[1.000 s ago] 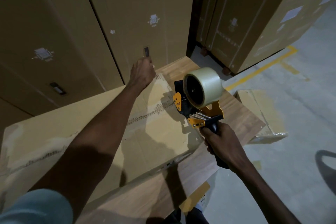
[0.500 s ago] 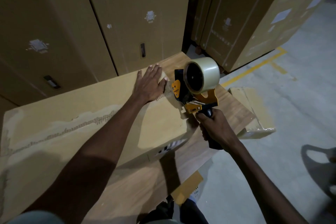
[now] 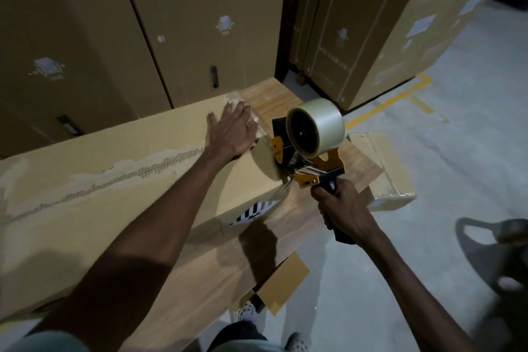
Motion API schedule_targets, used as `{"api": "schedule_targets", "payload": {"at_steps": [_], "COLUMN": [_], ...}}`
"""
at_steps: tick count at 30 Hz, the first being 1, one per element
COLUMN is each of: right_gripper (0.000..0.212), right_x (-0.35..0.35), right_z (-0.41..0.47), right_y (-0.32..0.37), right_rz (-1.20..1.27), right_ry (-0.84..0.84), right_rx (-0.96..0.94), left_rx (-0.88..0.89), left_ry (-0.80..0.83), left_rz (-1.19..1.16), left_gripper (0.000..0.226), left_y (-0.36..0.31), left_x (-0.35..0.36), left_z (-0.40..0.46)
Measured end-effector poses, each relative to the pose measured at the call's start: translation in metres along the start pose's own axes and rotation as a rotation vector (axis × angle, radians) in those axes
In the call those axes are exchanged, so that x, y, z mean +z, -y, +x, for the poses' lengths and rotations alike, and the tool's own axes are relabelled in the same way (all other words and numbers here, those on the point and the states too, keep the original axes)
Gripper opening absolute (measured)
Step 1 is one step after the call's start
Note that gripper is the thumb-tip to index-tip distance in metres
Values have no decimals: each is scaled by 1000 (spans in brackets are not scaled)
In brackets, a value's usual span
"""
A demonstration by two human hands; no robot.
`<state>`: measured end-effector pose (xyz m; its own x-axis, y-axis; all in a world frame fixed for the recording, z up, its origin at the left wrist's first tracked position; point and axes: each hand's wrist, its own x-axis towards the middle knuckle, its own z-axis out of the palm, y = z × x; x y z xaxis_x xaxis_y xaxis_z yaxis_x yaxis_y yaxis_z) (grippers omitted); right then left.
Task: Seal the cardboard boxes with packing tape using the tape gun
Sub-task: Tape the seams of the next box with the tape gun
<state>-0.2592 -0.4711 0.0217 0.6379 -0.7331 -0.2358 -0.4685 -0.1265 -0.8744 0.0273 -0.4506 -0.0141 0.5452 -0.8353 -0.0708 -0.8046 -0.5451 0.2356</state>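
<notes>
A long cardboard box lies on a wooden table, with a rough torn seam running along its top. My left hand presses flat on the box's right end, fingers straight. My right hand grips the black handle of a yellow and black tape gun carrying a roll of clear tape. The gun's front sits against the box's right end, where a strip of tape runs over the edge.
Tall stacked cartons stand behind the table, more at the right. A smaller box lies beyond the table's right edge on the grey floor. A flat cardboard piece lies by my feet. Yellow line marks the floor.
My left hand came back from the box's far edge and now lies flat on its right end. The tape gun moved down against that end.
</notes>
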Motion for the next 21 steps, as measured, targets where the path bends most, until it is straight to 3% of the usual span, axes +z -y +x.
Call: {"api": "schedule_targets", "payload": {"at_steps": [9, 21], "right_gripper": [28, 27], "right_x": [-4, -9], "right_z": [-13, -46], "right_y": [-7, -54], "right_rz": [-77, 10], "right_ry": [3, 13], "right_rx": [-95, 9], "left_rx": [8, -77], "left_ry": [-27, -8], "left_rz": [40, 51], "left_gripper": [62, 63], "left_y": [-13, -18], "left_x": [11, 11], "left_z": [-18, -16]}}
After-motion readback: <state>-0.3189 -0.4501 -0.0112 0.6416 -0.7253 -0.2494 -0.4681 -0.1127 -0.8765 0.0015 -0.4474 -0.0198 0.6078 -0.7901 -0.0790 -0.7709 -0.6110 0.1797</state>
